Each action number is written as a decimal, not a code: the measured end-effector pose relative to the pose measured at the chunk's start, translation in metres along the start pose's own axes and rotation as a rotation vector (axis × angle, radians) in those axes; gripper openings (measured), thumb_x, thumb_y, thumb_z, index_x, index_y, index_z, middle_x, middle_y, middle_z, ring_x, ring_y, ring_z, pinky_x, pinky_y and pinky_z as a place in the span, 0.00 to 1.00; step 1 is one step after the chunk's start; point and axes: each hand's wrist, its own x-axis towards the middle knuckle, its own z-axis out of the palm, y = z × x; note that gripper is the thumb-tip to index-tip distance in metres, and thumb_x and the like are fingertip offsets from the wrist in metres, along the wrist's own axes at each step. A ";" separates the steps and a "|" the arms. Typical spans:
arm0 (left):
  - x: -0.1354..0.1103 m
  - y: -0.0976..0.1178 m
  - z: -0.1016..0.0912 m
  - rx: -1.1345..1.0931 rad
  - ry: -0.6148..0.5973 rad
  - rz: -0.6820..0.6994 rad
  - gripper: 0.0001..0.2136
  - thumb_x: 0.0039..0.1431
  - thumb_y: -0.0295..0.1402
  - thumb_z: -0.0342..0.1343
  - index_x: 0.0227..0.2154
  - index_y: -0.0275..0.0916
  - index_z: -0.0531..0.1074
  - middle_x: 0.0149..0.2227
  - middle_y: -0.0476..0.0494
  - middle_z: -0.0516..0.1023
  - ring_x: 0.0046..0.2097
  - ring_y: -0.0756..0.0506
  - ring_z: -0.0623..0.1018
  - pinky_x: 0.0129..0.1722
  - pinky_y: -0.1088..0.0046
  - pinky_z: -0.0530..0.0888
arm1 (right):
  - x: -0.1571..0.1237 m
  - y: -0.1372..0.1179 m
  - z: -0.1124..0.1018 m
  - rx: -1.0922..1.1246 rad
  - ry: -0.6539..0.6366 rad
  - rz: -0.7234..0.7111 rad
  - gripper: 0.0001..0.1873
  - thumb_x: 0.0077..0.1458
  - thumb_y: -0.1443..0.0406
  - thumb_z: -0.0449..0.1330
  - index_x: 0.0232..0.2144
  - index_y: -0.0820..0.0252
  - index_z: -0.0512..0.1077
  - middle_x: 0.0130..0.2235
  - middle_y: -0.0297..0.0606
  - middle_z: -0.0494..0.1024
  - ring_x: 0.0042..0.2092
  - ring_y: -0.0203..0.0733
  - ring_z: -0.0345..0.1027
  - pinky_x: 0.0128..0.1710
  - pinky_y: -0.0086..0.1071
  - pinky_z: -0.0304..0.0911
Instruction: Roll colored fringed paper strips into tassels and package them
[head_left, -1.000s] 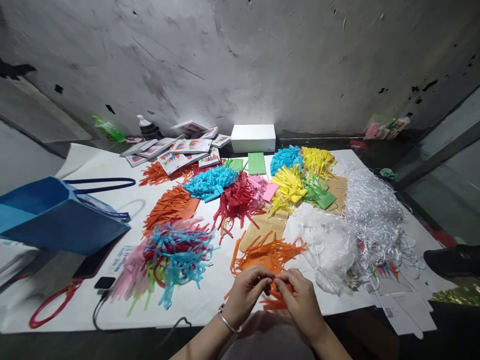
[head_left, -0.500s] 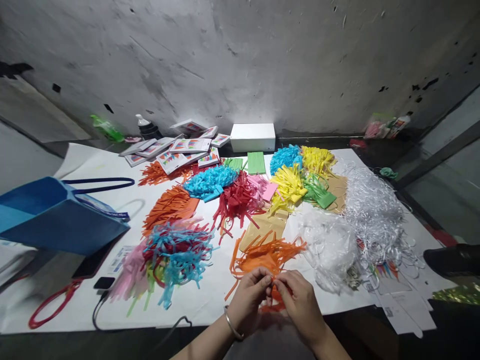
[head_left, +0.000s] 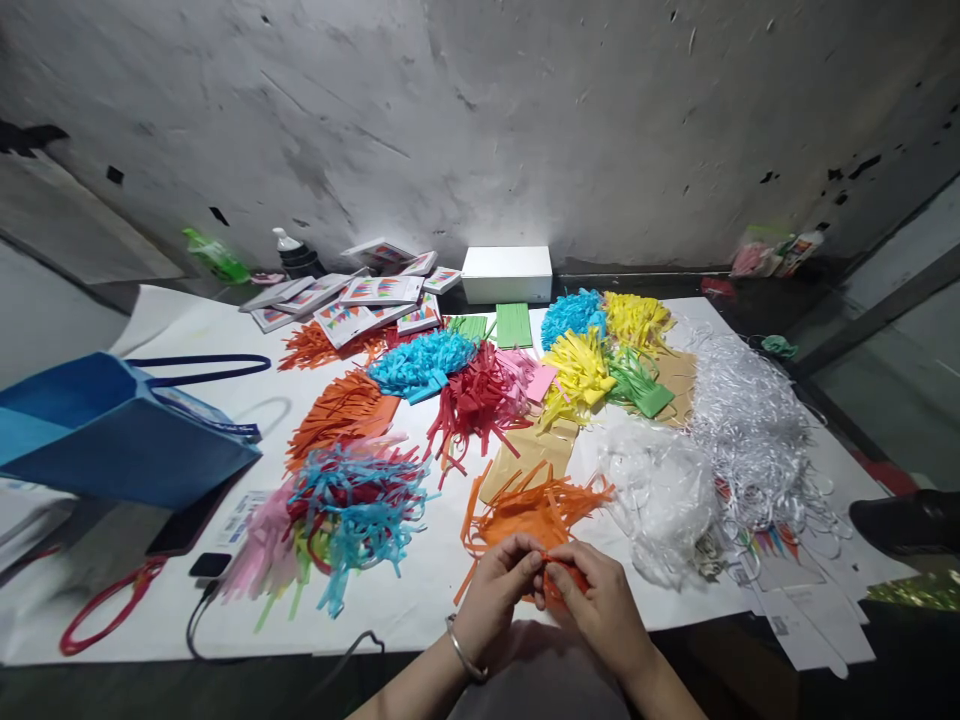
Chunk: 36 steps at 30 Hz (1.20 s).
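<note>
Both hands meet at the table's front edge, fingertips close together. My left hand (head_left: 501, 580), with a bangle (head_left: 465, 650) at the wrist, pinches one side of an orange paper tassel (head_left: 559, 580). My right hand (head_left: 604, 595) is closed on the tassel's other side, its thumb bent over the paper. Fingers hide much of that tassel. Just beyond them lies a pile of orange fringed paper (head_left: 525, 515), partly over a brown paper sheet (head_left: 536, 455). To the left sits a heap of blue, red, pink and green tassels (head_left: 360, 500).
A blue bag (head_left: 127, 440) stands at the left beside a red loop (head_left: 105, 610). Yellow fringe (head_left: 577, 365), red fringe (head_left: 476, 400), clear plastic (head_left: 660, 500) and white string (head_left: 750, 430) cover the middle and right. Printed boxes (head_left: 382, 290) and a white box (head_left: 506, 275) stand behind.
The orange strands that hung below my fingers are now gathered up beside my right hand's fingers. Both hands keep nearly the same place.
</note>
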 end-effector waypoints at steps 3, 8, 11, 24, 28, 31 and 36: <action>-0.002 0.003 0.003 0.054 0.009 0.026 0.13 0.47 0.39 0.66 0.28 0.34 0.72 0.22 0.52 0.71 0.22 0.54 0.69 0.22 0.79 0.68 | 0.000 -0.001 -0.001 0.071 0.008 0.097 0.12 0.62 0.62 0.51 0.31 0.58 0.73 0.30 0.35 0.76 0.33 0.38 0.70 0.34 0.27 0.63; -0.003 0.004 0.004 0.088 0.037 0.029 0.13 0.47 0.39 0.66 0.28 0.35 0.73 0.23 0.51 0.73 0.22 0.53 0.71 0.24 0.78 0.69 | -0.006 0.004 0.006 -0.136 0.084 -0.082 0.09 0.61 0.66 0.52 0.33 0.57 0.72 0.31 0.37 0.75 0.36 0.41 0.68 0.36 0.31 0.62; -0.003 0.004 0.003 0.103 0.002 0.014 0.13 0.46 0.38 0.66 0.28 0.34 0.73 0.23 0.49 0.74 0.23 0.52 0.72 0.26 0.76 0.69 | -0.009 0.005 0.010 -0.192 0.148 -0.124 0.09 0.60 0.69 0.52 0.31 0.57 0.71 0.29 0.36 0.74 0.35 0.41 0.67 0.36 0.32 0.61; -0.001 0.020 -0.003 0.356 -0.007 0.070 0.13 0.49 0.42 0.63 0.28 0.34 0.76 0.22 0.47 0.75 0.25 0.50 0.73 0.27 0.75 0.69 | -0.004 0.000 0.006 -0.114 0.108 0.010 0.09 0.59 0.69 0.54 0.29 0.57 0.72 0.30 0.34 0.75 0.36 0.40 0.67 0.36 0.30 0.60; -0.003 0.028 -0.004 0.615 -0.032 0.171 0.12 0.54 0.40 0.59 0.26 0.35 0.76 0.21 0.47 0.74 0.24 0.50 0.73 0.25 0.77 0.68 | -0.005 0.003 0.005 -0.085 0.073 0.039 0.09 0.59 0.68 0.54 0.29 0.57 0.73 0.30 0.35 0.75 0.35 0.40 0.68 0.35 0.30 0.61; -0.004 0.028 -0.006 0.702 -0.052 0.188 0.12 0.55 0.39 0.58 0.25 0.36 0.74 0.21 0.47 0.73 0.23 0.51 0.72 0.24 0.78 0.67 | -0.006 0.005 0.003 -0.067 0.026 0.045 0.09 0.59 0.67 0.54 0.30 0.57 0.73 0.31 0.35 0.76 0.36 0.40 0.68 0.35 0.30 0.61; -0.005 0.022 -0.009 0.831 -0.048 0.236 0.10 0.57 0.37 0.55 0.25 0.37 0.74 0.23 0.46 0.74 0.24 0.50 0.72 0.25 0.77 0.66 | -0.006 0.005 0.002 -0.048 -0.026 0.067 0.09 0.60 0.64 0.54 0.32 0.57 0.74 0.33 0.37 0.77 0.38 0.42 0.70 0.38 0.31 0.62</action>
